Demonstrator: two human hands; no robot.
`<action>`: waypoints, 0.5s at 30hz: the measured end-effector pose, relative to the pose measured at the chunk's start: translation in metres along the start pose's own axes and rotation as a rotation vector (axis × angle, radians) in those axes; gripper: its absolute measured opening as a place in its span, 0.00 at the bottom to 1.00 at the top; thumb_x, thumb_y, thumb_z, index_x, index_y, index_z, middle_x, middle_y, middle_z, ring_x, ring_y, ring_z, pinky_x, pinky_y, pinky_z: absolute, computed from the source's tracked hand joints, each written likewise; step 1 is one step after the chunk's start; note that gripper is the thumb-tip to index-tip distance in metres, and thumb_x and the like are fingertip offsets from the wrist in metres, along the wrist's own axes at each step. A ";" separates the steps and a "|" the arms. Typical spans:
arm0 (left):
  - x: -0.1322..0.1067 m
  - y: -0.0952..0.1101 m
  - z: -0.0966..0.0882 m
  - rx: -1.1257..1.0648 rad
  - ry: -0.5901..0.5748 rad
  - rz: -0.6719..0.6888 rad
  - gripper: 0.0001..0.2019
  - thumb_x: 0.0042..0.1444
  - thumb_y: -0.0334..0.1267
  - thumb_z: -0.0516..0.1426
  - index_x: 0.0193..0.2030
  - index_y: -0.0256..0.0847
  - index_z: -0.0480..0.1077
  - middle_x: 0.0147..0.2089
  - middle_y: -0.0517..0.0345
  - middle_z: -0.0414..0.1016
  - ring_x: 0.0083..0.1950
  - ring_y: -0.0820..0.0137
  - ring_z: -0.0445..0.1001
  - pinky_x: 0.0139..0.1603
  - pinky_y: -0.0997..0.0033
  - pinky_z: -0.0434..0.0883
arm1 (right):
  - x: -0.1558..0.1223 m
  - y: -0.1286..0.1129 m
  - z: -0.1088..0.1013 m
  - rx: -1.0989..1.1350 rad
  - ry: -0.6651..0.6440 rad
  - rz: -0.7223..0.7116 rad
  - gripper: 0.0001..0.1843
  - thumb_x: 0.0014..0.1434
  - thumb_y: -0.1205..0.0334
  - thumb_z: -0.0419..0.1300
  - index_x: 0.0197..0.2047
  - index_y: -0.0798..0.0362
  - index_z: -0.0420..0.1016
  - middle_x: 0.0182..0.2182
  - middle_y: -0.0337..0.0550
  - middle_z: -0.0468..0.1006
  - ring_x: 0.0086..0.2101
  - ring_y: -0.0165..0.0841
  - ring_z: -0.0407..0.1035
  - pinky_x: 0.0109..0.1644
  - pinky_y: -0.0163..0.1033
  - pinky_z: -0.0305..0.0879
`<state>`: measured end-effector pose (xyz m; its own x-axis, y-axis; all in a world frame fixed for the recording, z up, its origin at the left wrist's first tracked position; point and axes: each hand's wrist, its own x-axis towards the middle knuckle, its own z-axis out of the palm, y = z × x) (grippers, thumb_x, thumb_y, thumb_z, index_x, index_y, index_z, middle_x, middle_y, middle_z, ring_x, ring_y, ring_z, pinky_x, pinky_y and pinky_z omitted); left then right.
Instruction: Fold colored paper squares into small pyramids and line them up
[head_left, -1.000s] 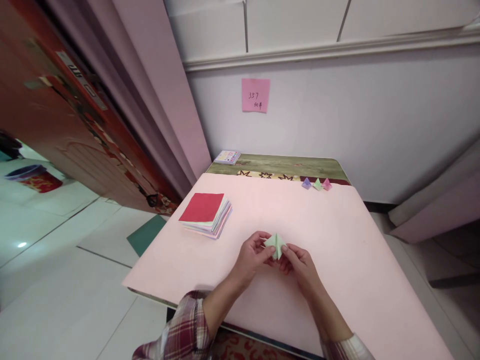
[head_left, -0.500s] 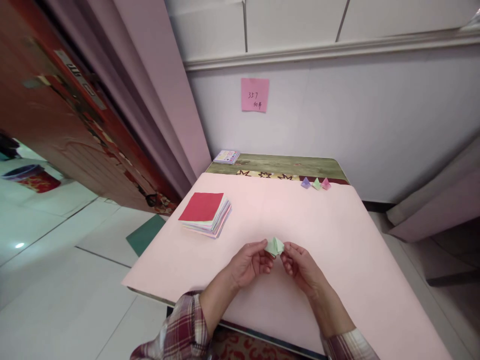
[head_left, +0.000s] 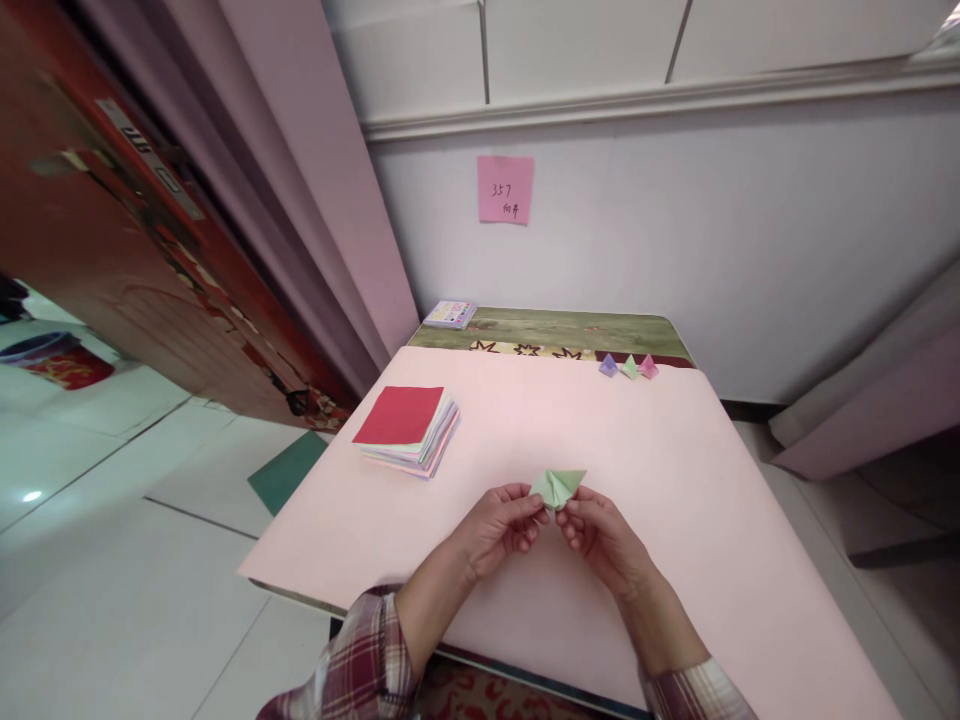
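Note:
A small light-green folded paper (head_left: 558, 487) is held just above the pink-covered table, its creased folds facing me. My left hand (head_left: 510, 522) pinches its lower left side between thumb and fingers. On the lower right side, my right hand (head_left: 598, 522) grips it the same way. One pointed flap sticks out to the upper right, beyond my right fingertips. The undersides of the paper are hidden by my fingers.
A stack of coloured square paper (head_left: 399, 415), red on top, lies to the left. Small folded paper pieces, purple (head_left: 608, 366), green (head_left: 630, 367) and pink (head_left: 649, 366), stand at the far right edge. A packet (head_left: 451, 314) lies at the back left corner.
The green paper's right part has been turned out into a wider pointed flap. My fingers have shifted to its lower edges. The view has moved slightly.

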<state>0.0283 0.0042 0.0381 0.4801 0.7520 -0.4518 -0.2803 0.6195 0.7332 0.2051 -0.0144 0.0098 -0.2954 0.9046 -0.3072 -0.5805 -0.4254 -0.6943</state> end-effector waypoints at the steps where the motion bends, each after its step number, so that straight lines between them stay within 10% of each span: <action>1: 0.000 0.000 0.000 0.011 0.000 0.002 0.16 0.47 0.42 0.67 0.35 0.34 0.70 0.28 0.59 0.74 0.19 0.81 0.67 0.16 0.83 0.60 | 0.001 0.001 0.000 -0.024 0.010 -0.003 0.10 0.50 0.61 0.69 0.34 0.57 0.77 0.24 0.39 0.76 0.20 0.21 0.66 0.22 0.23 0.63; 15: 0.000 -0.001 0.004 0.052 -0.002 0.004 0.16 0.47 0.44 0.66 0.34 0.34 0.69 0.27 0.59 0.74 0.18 0.81 0.67 0.14 0.84 0.60 | 0.003 0.008 -0.005 -0.117 0.013 -0.027 0.15 0.47 0.56 0.72 0.34 0.56 0.76 0.24 0.39 0.75 0.21 0.22 0.65 0.22 0.26 0.60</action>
<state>0.0317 0.0032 0.0393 0.4806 0.7541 -0.4477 -0.2391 0.6039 0.7604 0.2031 -0.0145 0.0004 -0.2703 0.9163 -0.2956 -0.4949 -0.3956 -0.7737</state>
